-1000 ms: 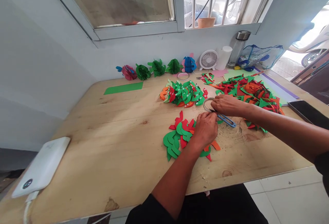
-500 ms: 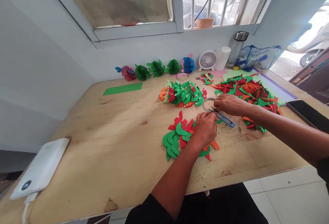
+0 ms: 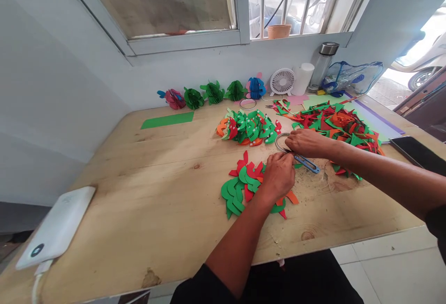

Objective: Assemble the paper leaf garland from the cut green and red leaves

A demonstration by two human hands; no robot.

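Observation:
My left hand is closed, fingertips pinched together over a loose pile of cut green, red and orange paper pieces. Close beside it, my right hand is also closed, its fingertips almost meeting those of the left. Whatever is between the fingers is too small or hidden to make out. Blue-handled thread snips lie on the table just under the hands, their blades partly covered. A ring-shaped roll of tape sits at the right fingertips, partly hidden by them.
Behind the hands lies a pile of paper pieces with white patches; a larger heap of scraps is at right. Honeycomb paper figures, a small fan and a glass bottle line the wall. A phone and power bank lie at the sides.
My right hand has shifted slightly left, closer to my left fingertips, and covers more of the snips' blades. My left hand stays nearly in place. The view has moved very slightly.

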